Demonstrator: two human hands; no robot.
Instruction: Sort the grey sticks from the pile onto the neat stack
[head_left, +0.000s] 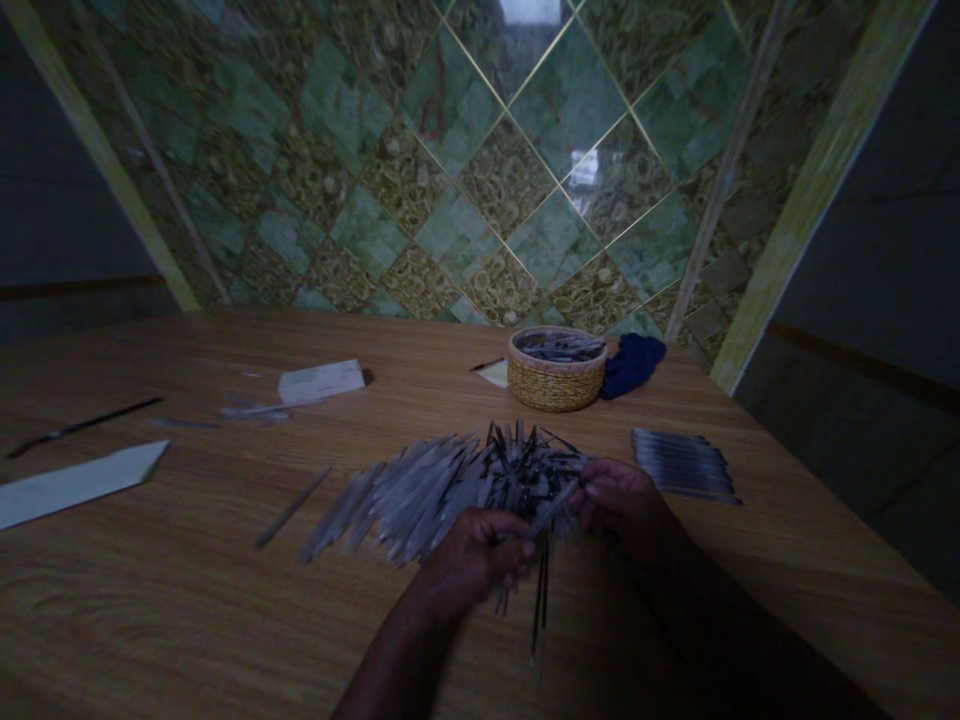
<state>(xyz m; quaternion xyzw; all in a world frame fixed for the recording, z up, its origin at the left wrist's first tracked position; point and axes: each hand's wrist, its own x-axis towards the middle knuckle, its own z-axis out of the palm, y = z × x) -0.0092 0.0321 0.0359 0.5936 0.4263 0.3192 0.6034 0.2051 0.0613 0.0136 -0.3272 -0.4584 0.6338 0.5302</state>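
My left hand [478,558] pinches the lower end of a narrow clear plastic sleeve [555,507] between thumb and fingers. At the sleeve's upper end, my right hand [622,505] is closed on it too; whether a thin stick is inside is too dim to tell. Just beyond my hands lies a tangled heap of thin dark sticks [517,462]. A spread of flat clear sleeves [409,490] fans out to its left. Right of my right hand, several sleeves with dark contents lie in a neat row [684,466]. A few dark sticks [540,605] stick out below my hands.
A woven basket [556,385] holding more sleeves stands at the back, beside a dark blue cloth [634,365]. Back left lies a white box [321,381]. A pale board [82,483] and a black strip [86,425] lie far left. A tiled wall [465,170] rises behind the table.
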